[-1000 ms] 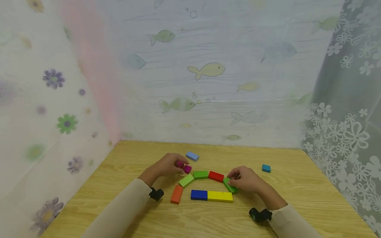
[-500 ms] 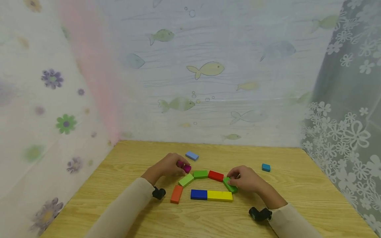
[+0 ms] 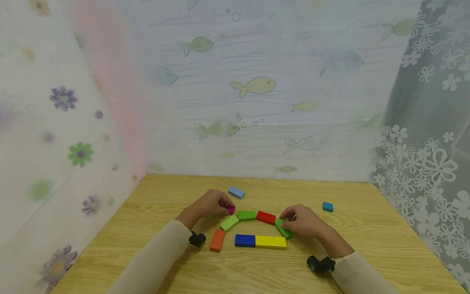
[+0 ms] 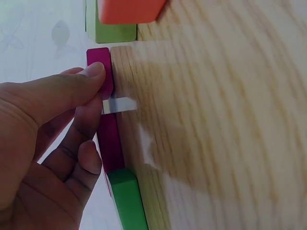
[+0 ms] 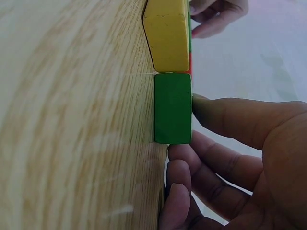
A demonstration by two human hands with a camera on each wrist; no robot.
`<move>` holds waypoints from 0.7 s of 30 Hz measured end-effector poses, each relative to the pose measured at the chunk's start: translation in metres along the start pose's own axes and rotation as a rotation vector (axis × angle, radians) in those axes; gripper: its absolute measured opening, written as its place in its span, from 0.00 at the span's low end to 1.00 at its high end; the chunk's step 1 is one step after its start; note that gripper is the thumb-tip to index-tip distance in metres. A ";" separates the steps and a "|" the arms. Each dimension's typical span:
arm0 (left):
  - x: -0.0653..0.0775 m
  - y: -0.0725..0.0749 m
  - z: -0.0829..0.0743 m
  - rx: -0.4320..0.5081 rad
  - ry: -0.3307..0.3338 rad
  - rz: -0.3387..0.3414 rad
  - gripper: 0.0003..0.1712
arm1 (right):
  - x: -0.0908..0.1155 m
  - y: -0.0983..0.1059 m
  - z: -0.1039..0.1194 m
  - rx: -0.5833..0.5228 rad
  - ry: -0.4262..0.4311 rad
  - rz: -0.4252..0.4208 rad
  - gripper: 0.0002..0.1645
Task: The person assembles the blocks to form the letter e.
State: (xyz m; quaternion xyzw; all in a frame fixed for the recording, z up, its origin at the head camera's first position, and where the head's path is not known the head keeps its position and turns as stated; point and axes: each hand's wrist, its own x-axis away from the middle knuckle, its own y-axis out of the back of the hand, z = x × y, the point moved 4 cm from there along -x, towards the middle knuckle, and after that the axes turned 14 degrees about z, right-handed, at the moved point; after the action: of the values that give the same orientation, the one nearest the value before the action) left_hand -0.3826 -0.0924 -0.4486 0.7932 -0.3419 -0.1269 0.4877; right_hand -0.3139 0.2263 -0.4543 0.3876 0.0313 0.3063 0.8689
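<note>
Edging rightward, the curled left hand [image 3: 211,203] pinches a magenta rectangular block [image 4: 98,55]. The curled right hand [image 3: 302,220] grips a green rectangular block [image 5: 172,108].

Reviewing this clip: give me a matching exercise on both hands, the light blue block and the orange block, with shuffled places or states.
1. Left hand
2. Right hand
3. Light blue block
4. Orange block

A. Left end of the curved row
B. Gripping a green block
C. Nearest the fish-print backdrop
D. Pinching a magenta block

Pairs: 1-D, 2-B, 3-C, 4-A
</note>
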 end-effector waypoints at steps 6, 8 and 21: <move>0.004 0.006 0.000 0.015 0.003 -0.052 0.11 | 0.000 0.001 -0.001 0.006 -0.006 -0.007 0.13; 0.008 0.009 -0.001 0.011 -0.007 -0.081 0.11 | 0.000 0.001 -0.001 0.007 -0.012 -0.011 0.13; 0.033 0.006 -0.019 0.034 -0.015 -0.170 0.08 | 0.000 0.000 0.000 0.007 -0.024 -0.019 0.13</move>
State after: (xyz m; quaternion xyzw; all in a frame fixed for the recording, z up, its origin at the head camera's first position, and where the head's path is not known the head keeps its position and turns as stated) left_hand -0.3506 -0.1035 -0.4301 0.8265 -0.2791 -0.1682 0.4590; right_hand -0.3141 0.2259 -0.4542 0.3942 0.0256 0.2932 0.8706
